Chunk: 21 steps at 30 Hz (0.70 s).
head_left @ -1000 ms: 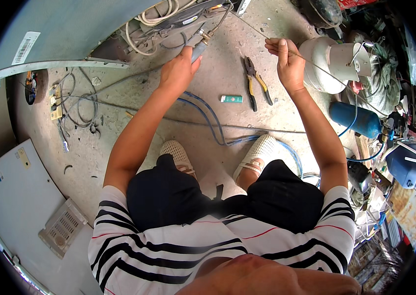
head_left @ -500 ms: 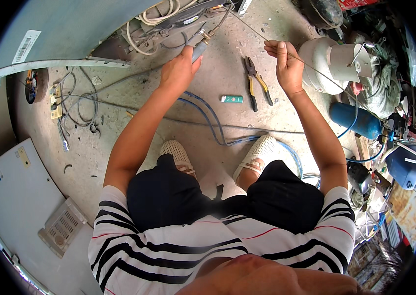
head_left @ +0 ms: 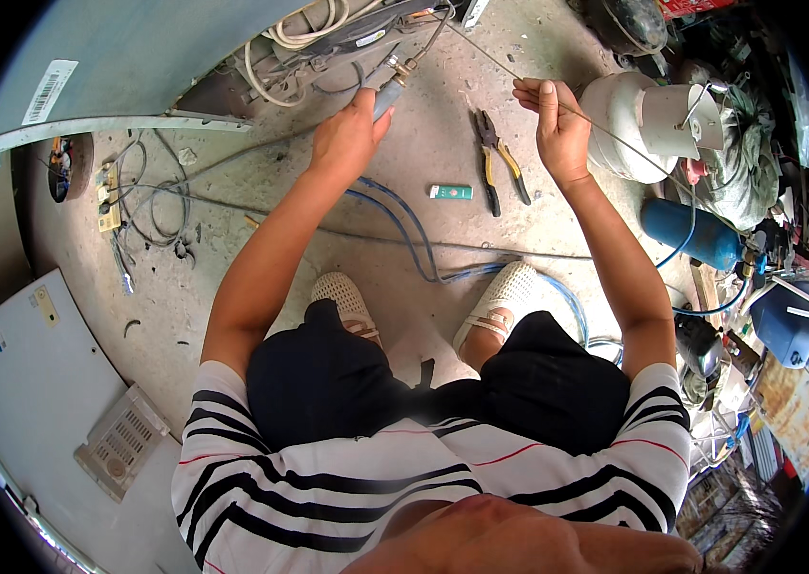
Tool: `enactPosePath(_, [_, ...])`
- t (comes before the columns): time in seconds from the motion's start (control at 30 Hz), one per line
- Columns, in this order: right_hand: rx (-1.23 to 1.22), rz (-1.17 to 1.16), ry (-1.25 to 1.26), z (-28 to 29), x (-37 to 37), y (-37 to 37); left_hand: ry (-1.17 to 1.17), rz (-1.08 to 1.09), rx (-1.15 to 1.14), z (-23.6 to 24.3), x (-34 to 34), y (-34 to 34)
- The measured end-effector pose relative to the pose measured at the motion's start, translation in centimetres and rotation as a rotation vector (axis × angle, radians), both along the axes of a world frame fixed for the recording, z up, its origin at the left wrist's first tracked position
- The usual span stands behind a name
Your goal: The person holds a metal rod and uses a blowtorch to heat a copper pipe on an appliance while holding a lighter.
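My left hand [head_left: 347,139] is closed round the grey handle of a gas torch [head_left: 388,97]. The torch has a brass valve, and its bent tube reaches toward the open lower back of a grey appliance cabinet [head_left: 137,62]. Pinched in my right hand [head_left: 557,129] is a long thin brazing rod [head_left: 483,52]. Its far end comes close to the torch tip at the top; its other end trails back over my wrist side. No flame is clearly visible. Between my hands, on the concrete floor, lie combination pliers [head_left: 492,158] with yellow-black handles and a green lighter [head_left: 452,192].
Blue hoses [head_left: 404,215] and dark cables cross the floor before my feet. A white gas cylinder [head_left: 615,124] and a blue cylinder [head_left: 691,234] are at right, beside clutter. A white panel [head_left: 41,364] lies at left, near tangled wires [head_left: 165,210].
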State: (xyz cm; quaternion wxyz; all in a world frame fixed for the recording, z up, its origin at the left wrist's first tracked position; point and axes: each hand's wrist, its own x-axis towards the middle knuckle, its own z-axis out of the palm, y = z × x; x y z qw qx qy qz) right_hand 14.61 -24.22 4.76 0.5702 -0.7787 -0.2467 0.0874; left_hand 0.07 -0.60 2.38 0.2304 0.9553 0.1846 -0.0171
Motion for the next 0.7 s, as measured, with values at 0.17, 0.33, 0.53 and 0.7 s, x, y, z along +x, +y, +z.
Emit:
enactPosePath(0.17, [-0.008, 0.000, -0.030, 0.27, 0.29, 0.01, 0.004, -0.004, 0.004, -0.25, -0.02, 0.12])
enactPosePath(0.33, [-0.007, -0.004, -0.027, 0.30, 0.38, 0.01, -0.059, -0.033, 0.083, -0.68, -0.05, 0.12])
enactPosePath(0.53, [-0.012, -0.030, -0.008, 0.18, 0.30, 0.05, -0.057, -0.033, 0.080, -0.57, 0.06, 0.05])
enactPosePath(0.7, [0.024, -0.043, 0.013, -0.11, 0.41, 0.46, -0.051, -0.031, 0.083, -0.70, 0.01, 0.17])
